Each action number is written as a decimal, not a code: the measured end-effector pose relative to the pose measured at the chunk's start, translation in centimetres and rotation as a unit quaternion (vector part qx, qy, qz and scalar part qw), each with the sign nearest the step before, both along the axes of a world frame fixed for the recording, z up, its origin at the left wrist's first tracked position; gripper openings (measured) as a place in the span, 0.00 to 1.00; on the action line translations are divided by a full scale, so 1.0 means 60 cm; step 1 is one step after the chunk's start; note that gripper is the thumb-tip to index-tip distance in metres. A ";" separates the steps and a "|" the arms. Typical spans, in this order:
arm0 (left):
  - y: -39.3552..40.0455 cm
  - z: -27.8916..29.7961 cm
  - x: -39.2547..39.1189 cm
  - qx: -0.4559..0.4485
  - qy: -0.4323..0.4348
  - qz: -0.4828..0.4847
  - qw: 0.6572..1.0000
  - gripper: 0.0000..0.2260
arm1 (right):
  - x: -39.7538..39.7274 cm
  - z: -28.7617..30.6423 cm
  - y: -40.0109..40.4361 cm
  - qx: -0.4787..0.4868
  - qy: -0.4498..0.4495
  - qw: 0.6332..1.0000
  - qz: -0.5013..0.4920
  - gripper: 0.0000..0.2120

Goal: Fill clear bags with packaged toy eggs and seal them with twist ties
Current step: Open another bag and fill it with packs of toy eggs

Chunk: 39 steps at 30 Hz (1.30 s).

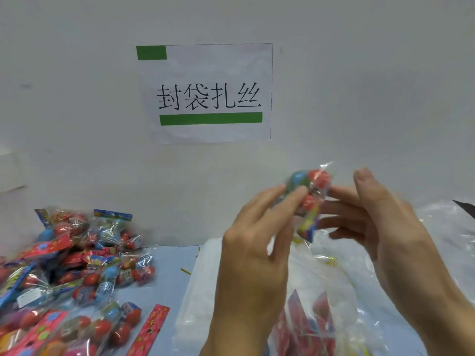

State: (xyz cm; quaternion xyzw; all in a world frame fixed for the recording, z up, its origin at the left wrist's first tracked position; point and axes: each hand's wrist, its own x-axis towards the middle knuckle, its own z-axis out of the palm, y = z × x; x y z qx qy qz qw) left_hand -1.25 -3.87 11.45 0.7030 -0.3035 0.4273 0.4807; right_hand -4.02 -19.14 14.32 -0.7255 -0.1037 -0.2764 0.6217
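Raised in front of the wall is a pack of toy eggs [312,194], red and blue eggs in clear wrap with a colourful header card. My left hand [254,242] pinches its left side with thumb and forefinger. My right hand [380,222] touches its right side with fingers spread. Below them lies a clear bag [326,286] on the table, holding a red pack [308,327]. Thin yellow-green twist ties [330,262] lie under and around the bag.
A big heap of toy egg packs [72,273] covers the left of the light blue table [167,291]. A stack of empty clear bags [195,291] lies in the middle. A paper sign [205,93] hangs on the white wall close behind.
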 end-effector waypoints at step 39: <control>0.086 -0.010 -0.040 0.142 0.332 -0.033 0.932 0.22 | -0.049 -0.013 0.007 -0.250 0.144 0.957 0.044 0.05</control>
